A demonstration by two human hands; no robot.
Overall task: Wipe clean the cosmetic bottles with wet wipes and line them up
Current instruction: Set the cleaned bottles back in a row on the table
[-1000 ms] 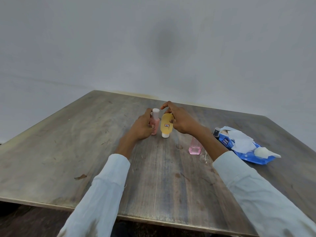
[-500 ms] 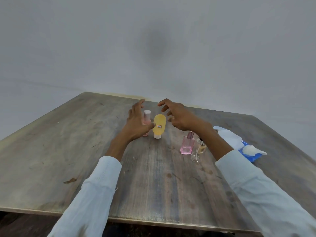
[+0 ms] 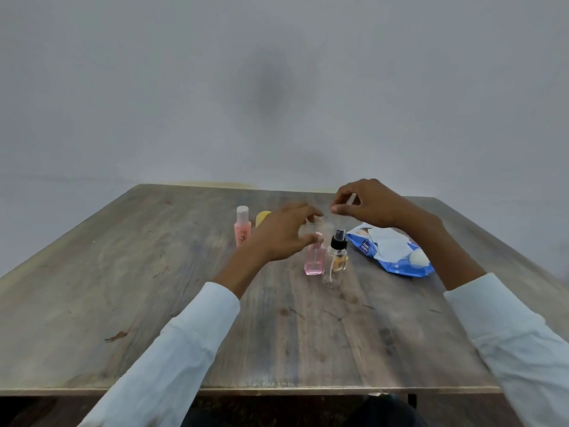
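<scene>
My left hand [image 3: 284, 234] hovers with spread fingers, holding nothing, just left of and above a square pink perfume bottle [image 3: 314, 262]. Beside that stands a clear spray bottle [image 3: 336, 263] with a black pump. My right hand [image 3: 371, 208] is raised above the spray bottle with fingertips drawn toward the thumb. A pale sliver shows in the gap, and I cannot tell if it holds anything. A tall pink bottle [image 3: 242, 231] with a white cap stands upright at the back left. The yellow bottle [image 3: 262, 217] next to it is mostly hidden behind my left hand.
A blue wet-wipes pack [image 3: 392, 257] lies open at the right with a white wipe pulled out and a crumpled wipe [image 3: 417, 258] on it. The wooden table [image 3: 154, 272] ends at a grey wall behind. Its front edge is close to me.
Both hands let go of the tall pink and yellow bottles and moved right. The left now hovers by the perfume bottle and the right above the spray bottle. The view shifted left.
</scene>
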